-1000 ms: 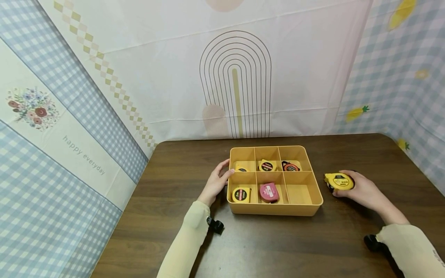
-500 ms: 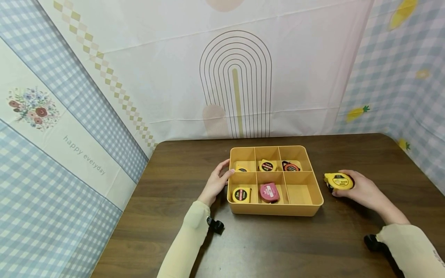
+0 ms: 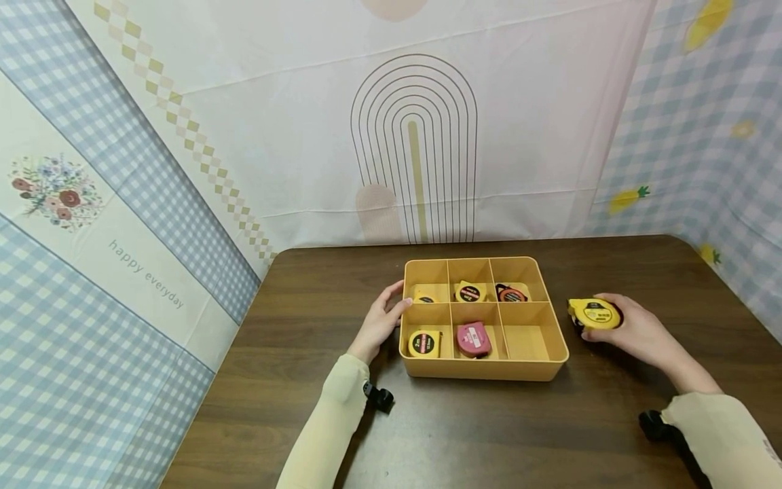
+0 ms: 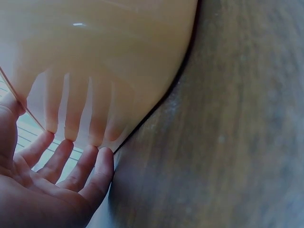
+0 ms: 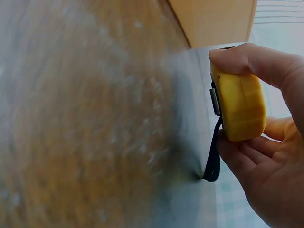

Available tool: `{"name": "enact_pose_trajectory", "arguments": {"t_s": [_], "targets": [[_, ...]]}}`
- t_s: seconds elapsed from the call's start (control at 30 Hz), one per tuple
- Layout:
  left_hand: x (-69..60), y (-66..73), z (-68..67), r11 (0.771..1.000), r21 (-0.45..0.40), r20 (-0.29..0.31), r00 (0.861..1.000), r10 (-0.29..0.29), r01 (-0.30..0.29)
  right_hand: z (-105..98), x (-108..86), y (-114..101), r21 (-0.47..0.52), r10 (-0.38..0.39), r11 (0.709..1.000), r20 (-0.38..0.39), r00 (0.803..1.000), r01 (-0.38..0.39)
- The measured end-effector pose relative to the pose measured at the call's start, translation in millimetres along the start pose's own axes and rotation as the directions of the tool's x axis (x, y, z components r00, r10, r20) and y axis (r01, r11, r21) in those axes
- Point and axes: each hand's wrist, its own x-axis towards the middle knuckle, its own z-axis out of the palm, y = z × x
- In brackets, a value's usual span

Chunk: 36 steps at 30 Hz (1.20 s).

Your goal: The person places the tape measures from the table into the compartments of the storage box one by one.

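A tan divided organizer box (image 3: 482,369) stands on the table. My left hand (image 3: 377,326) holds its left side, fingertips (image 4: 71,149) against the outer wall and thumb over the rim. Right of the box, my right hand (image 3: 635,329) grips a yellow tape measure (image 3: 595,314) between thumb and fingers. In the right wrist view the tape measure (image 5: 242,104) is held just above the table, its black wrist strap (image 5: 213,164) hanging down. Inside the box, a pink tape measure (image 3: 473,338) lies in the front middle compartment, and a yellow tape measure (image 3: 424,343) in the front left.
The back row holds a partly hidden yellow tape measure (image 3: 423,297), another yellow one (image 3: 470,292) and an orange-black one (image 3: 510,293). The front right compartment (image 3: 527,341) shows its bare floor. Brown wooden table (image 3: 464,435); patterned cloth (image 3: 519,136) hangs behind.
My right hand has raised the yellow tape measure slightly and shifted it a little to the left. The left hand and the box have stayed practically still.
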Motion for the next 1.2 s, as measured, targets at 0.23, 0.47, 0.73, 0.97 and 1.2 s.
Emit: {"name": "enact_pose_trajectory", "arguments": {"t_s": [0.23, 0.47, 0.73, 0.97, 1.2], "targets": [[0.1, -2.3, 0.3, 1.0, -0.006, -0.002, 1.0, 0.004, -0.004, -6, 1.5, -10, 0.021, -0.006, 1.0, -0.013, 1.0, 0.006], [-0.8, -0.7, 1.0, 1.0, -0.006, -0.004, 1.0, -0.005, 0.005, -9, 0.2, -20, 0.018, -0.018, 1.0, -0.048, 0.999, 0.019], [-0.5, -0.4, 1.7, 1.0, 0.002, -0.02, 1.0, -0.012, 0.012, -14, 0.0, -28, 0.021, -0.045, 0.999, -0.094, 0.995, 0.047], [-0.1, -1.5, 0.8, 1.0, -0.005, -0.001, 1.0, -0.004, 0.004, -18, -0.2, -33, 0.02, -0.045, 0.999, -0.141, 0.989, 0.048], [-0.6, -1.8, 0.5, 1.0, -0.013, 0.003, 1.0, 0.007, -0.007, -24, 0.0, -37, 0.019, -0.041, 0.999, -0.171, 0.984, 0.044]]}}
